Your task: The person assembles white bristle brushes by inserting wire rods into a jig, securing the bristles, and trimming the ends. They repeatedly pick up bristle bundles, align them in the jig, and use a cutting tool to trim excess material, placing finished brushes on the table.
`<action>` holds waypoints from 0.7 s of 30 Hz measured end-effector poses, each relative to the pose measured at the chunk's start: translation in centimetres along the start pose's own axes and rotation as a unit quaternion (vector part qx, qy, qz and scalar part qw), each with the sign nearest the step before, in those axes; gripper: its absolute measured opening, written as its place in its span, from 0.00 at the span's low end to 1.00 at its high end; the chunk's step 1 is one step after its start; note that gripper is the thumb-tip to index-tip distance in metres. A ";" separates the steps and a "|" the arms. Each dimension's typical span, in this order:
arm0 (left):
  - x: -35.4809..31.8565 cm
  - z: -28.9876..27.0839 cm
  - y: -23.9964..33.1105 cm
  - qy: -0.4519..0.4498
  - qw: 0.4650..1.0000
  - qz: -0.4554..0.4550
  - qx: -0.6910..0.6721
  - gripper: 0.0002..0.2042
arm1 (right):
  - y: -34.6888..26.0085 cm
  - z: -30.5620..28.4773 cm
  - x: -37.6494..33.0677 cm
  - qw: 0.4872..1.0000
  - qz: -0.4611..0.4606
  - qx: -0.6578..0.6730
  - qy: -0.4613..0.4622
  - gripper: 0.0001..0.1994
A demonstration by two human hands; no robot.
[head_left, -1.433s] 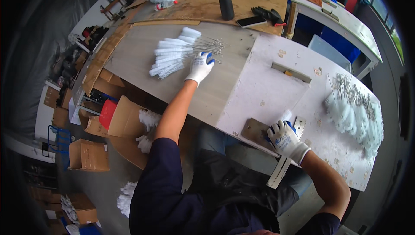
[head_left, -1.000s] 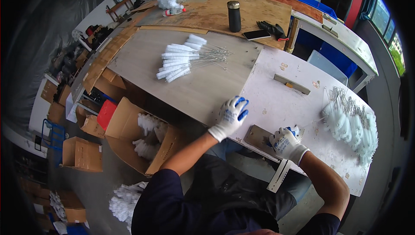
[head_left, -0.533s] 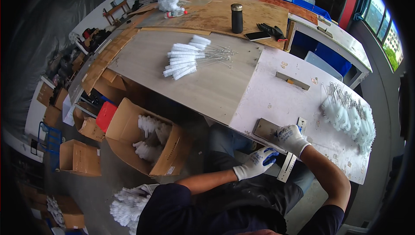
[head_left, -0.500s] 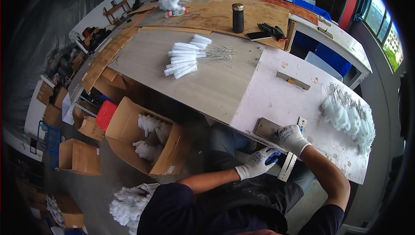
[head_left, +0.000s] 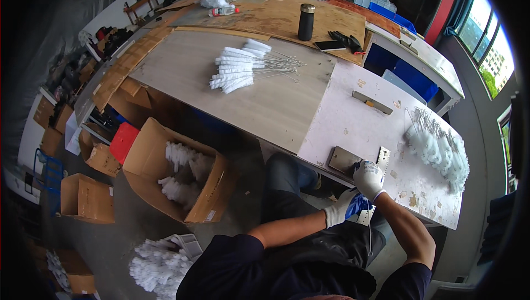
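My left hand (head_left: 343,208), in a white glove with blue-coated fingers, is closed just below the table's front edge. From beside its fingers a thin looped wire (head_left: 370,239) hangs down, like the brushes' wire handles; its upper end is hidden between my hands. My gloved right hand (head_left: 369,178) sits at the table edge with bent fingers, against a flat metal block (head_left: 343,159). Whatever it grips is hidden. A perforated metal strip (head_left: 383,158) lies beyond it, and a second perforated piece (head_left: 365,217) shows below the edge.
White bottle brushes (head_left: 234,68) lie on the grey board; more brushes (head_left: 439,148) are piled at right. An open carton (head_left: 212,203) with brushes stands on the floor at left. A black flask (head_left: 306,22), a phone (head_left: 329,46) and a black glove (head_left: 346,40) are farther back.
My left hand has moved right and up, close under my right hand. A looped wire now hangs by it. My right hand stays at the metal block; the view has shifted slightly.
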State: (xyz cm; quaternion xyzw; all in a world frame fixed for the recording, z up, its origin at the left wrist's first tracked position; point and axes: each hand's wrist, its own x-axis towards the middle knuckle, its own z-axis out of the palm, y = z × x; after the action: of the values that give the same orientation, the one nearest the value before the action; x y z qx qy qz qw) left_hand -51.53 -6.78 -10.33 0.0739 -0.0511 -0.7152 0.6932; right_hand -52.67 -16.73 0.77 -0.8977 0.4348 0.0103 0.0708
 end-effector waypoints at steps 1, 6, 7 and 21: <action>0.2 0.1 -0.6 -0.006 0.999 -0.003 -0.036 0.16 | -0.3 0.0 -0.1 1.000 0.011 -0.006 -0.001 0.15; -2.2 1.9 0.4 0.173 0.982 -0.036 0.066 0.13 | -0.4 0.4 -0.2 0.998 0.055 0.027 0.003 0.20; -2.8 4.0 2.1 0.233 0.965 -0.057 0.108 0.14 | -0.2 0.2 -0.3 0.997 0.071 0.043 -0.004 0.20; -3.6 4.5 15.9 0.107 0.807 -0.111 0.570 0.13 | 4.6 -3.1 3.4 0.938 -0.281 -0.145 -0.140 0.30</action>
State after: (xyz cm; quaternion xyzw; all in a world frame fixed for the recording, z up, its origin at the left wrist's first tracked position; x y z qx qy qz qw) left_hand -36.56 -3.87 -2.96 0.5372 -0.3664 -0.6172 0.4430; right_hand -54.32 -22.66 3.06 -0.9733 0.1440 0.1786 0.0001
